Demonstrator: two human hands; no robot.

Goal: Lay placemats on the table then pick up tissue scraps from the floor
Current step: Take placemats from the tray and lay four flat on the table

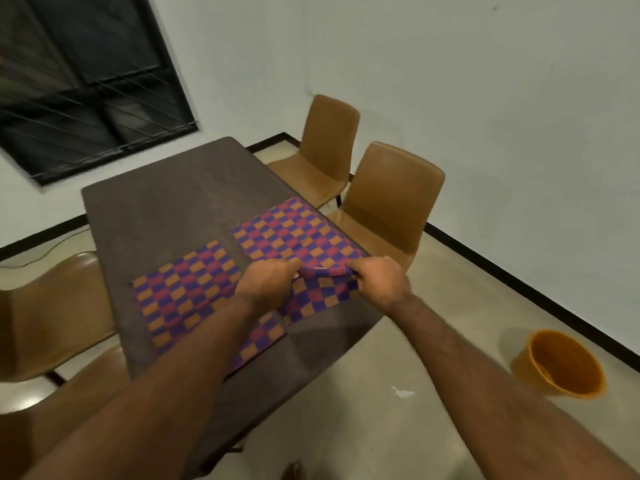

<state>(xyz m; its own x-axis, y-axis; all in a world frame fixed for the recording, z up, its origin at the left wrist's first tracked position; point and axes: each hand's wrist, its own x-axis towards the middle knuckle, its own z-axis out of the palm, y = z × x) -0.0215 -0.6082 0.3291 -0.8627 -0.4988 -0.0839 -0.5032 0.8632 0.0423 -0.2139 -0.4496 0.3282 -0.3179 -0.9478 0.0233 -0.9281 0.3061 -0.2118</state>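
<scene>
Two checkered placemats in orange, red and blue lie flat on the dark brown table [149,216]: one on the left [183,289], one on the right near the table's edge [294,233]. A further placemat [322,292] of the same pattern is pinched at its top edge between my left hand [270,282] and my right hand [377,282], and it hangs a little above the table's near right part. On the floor to the right of the table lies a white tissue scrap [402,392].
Two tan chairs [388,202] stand along the table's right side, and other tan chairs [52,313] along its left. An orange bucket [561,365] sits on the tiled floor at the right, near the black skirting. A dark window is behind the table.
</scene>
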